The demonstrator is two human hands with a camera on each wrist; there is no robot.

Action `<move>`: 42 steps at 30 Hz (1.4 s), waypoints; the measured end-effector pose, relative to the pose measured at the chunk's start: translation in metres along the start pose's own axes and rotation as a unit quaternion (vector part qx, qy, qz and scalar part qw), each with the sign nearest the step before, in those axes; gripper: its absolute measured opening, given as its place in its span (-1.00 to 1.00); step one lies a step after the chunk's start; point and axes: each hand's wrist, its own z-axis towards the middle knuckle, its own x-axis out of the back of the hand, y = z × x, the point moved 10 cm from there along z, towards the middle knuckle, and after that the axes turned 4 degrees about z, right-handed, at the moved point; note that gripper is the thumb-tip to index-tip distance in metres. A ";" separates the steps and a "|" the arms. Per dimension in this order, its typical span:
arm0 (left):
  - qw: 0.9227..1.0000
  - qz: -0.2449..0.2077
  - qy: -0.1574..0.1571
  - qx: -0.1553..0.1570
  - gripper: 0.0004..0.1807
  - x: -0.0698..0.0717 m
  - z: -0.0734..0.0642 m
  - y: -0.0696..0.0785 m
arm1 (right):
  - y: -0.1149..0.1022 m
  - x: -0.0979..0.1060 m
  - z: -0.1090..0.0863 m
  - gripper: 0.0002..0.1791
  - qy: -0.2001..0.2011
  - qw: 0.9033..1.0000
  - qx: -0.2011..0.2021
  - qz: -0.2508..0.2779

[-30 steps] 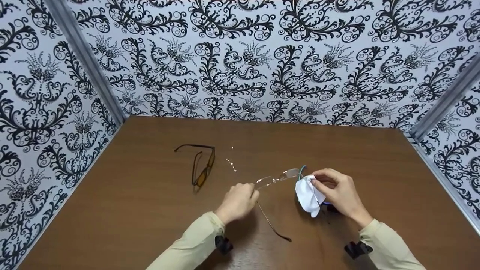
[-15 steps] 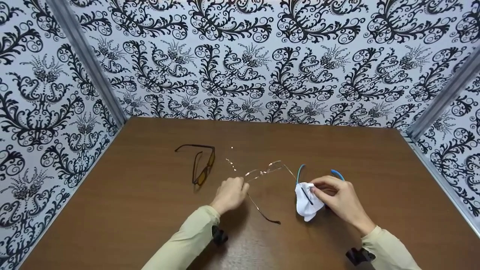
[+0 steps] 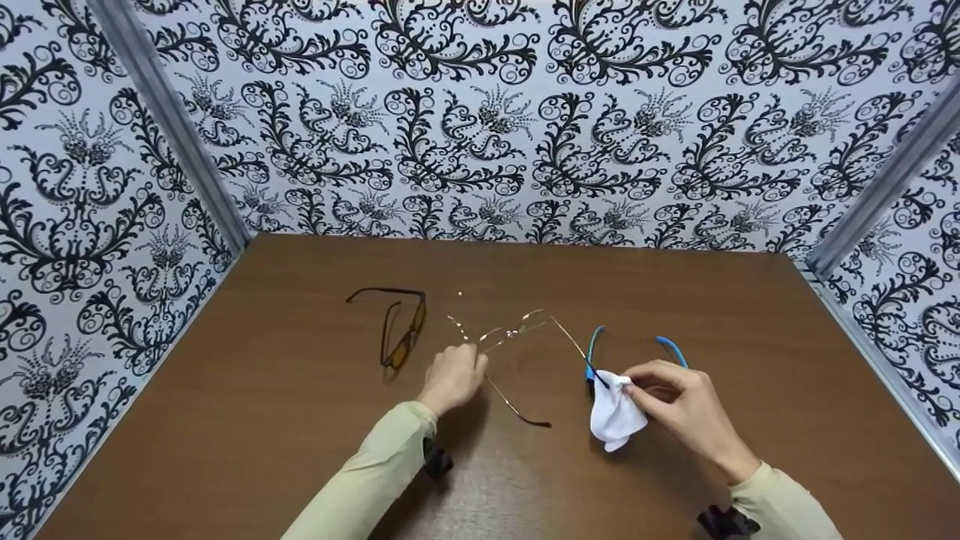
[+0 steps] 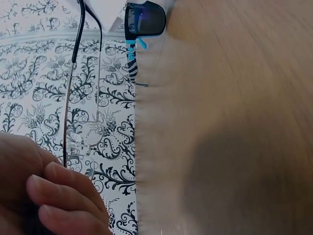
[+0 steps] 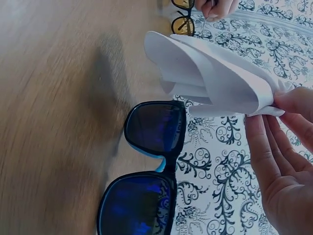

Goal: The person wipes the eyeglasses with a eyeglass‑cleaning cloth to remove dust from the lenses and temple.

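Observation:
My left hand [image 3: 454, 379] grips thin metal-framed eyeglasses [image 3: 513, 333] near one hinge, holding them above the table with both temples spread. A white cloth [image 3: 615, 416] hangs from my right hand [image 3: 690, 405], pinched between thumb and fingers. In the head view the far temple's dark tip lies against the cloth's upper part; whether the fingers pinch it too is hidden. Behind and below the cloth stand black sunglasses with blue temples [image 5: 154, 125], their dark bluish lenses plain in the right wrist view. Curled fingers [image 4: 68, 196] show in the left wrist view.
Dark-framed glasses with yellow lenses [image 3: 405, 351] lie on the brown table [image 3: 300, 420], left of my left hand. Small bright reflections show on the tabletop near them. Patterned black-and-white walls [image 3: 487, 150] close off the back and sides.
My left hand has moved left and slightly away, carrying the eyeglasses. The cloth, nearer the hinge before, now meets the temple's tip. More of the blue-templed sunglasses shows. My right hand has shifted slightly nearer.

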 end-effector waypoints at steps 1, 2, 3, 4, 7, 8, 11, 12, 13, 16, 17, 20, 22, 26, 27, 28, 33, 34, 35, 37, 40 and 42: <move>1.000 0.000 0.001 0.003 -0.72 0.001 0.001 -0.001 | -0.001 -0.001 -0.001 -0.76 -0.007 1.000 0.006 0.003; 1.000 0.003 0.003 0.005 -0.71 0.002 0.001 -0.003 | -0.002 -0.002 -0.001 -0.76 -0.012 1.000 0.013 0.007; 1.000 0.006 0.004 0.007 -0.71 0.003 0.001 -0.004 | -0.003 -0.003 -0.002 -0.75 -0.016 1.000 0.019 0.012; 1.000 0.006 0.005 0.008 -0.71 0.004 0.002 -0.005 | -0.005 -0.004 -0.002 -0.75 -0.021 0.999 0.026 0.016; 1.000 0.013 0.012 0.009 -0.72 0.008 0.003 -0.009 | -0.009 -0.006 -0.004 -0.74 -0.033 0.998 0.044 0.032; 1.000 0.016 0.014 0.008 -0.72 0.009 0.003 -0.010 | -0.010 -0.007 -0.004 -0.73 -0.034 0.998 0.048 0.034; 1.000 0.015 0.021 0.011 -0.73 0.012 0.004 -0.013 | -0.014 -0.010 -0.003 -0.72 -0.047 0.996 0.057 0.041; 1.000 0.015 0.023 0.012 -0.73 0.014 0.004 -0.014 | -0.016 -0.012 -0.003 -0.72 -0.049 0.996 0.061 0.043; 1.000 0.014 0.024 0.014 -0.73 0.014 0.003 -0.015 | -0.018 -0.013 -0.002 -0.71 -0.053 0.996 0.064 0.044; 1.000 0.013 0.019 0.011 -0.74 0.013 0.003 -0.014 | -0.029 -0.018 -0.001 -0.67 -0.062 0.992 0.097 0.042; 1.000 0.011 0.017 0.008 -0.75 0.013 0.002 -0.013 | -0.034 -0.020 -0.001 -0.65 -0.064 0.990 0.122 0.030; 1.000 0.011 0.012 -0.004 -0.76 0.011 0.000 -0.006 | -0.051 -0.028 -0.002 -0.59 -0.073 0.979 0.191 -0.008; 1.000 0.013 0.015 -0.015 -0.77 0.011 -0.002 -0.001 | -0.058 -0.032 -0.003 -0.56 -0.072 0.971 0.226 -0.037; 0.999 0.018 0.019 -0.042 -0.78 0.013 -0.007 0.010 | -0.054 -0.034 0.002 -0.57 -0.069 0.969 0.228 -0.064; 0.998 0.018 0.020 -0.050 -0.78 0.013 -0.008 0.013 | -0.050 -0.033 0.004 -0.58 -0.068 0.970 0.222 -0.067; 0.998 0.018 0.020 -0.056 -0.78 0.014 -0.009 0.015 | -0.047 -0.032 0.005 -0.59 -0.068 0.971 0.218 -0.068; 0.997 0.015 0.008 -0.081 -0.75 0.015 -0.013 0.023 | -0.030 -0.026 0.009 -0.62 -0.085 0.974 0.200 -0.069; 0.996 0.014 0.005 -0.083 -0.75 0.015 -0.013 0.024 | -0.028 -0.026 0.009 -0.62 -0.089 0.973 0.199 -0.070; 0.996 0.011 0.002 -0.086 -0.75 0.015 -0.013 0.025 | -0.026 -0.025 0.009 -0.63 -0.094 0.973 0.198 -0.073; 0.996 0.007 -0.004 -0.088 -0.75 0.015 -0.014 0.026 | -0.023 -0.025 0.008 -0.64 -0.102 0.972 0.198 -0.079; 0.996 0.004 -0.008 -0.088 -0.75 0.014 -0.014 0.028 | -0.018 -0.025 0.007 -0.65 -0.114 0.968 0.199 -0.097; 0.996 0.001 -0.013 -0.091 -0.75 0.014 -0.014 0.030 | -0.016 -0.026 0.006 -0.65 -0.118 0.965 0.199 -0.123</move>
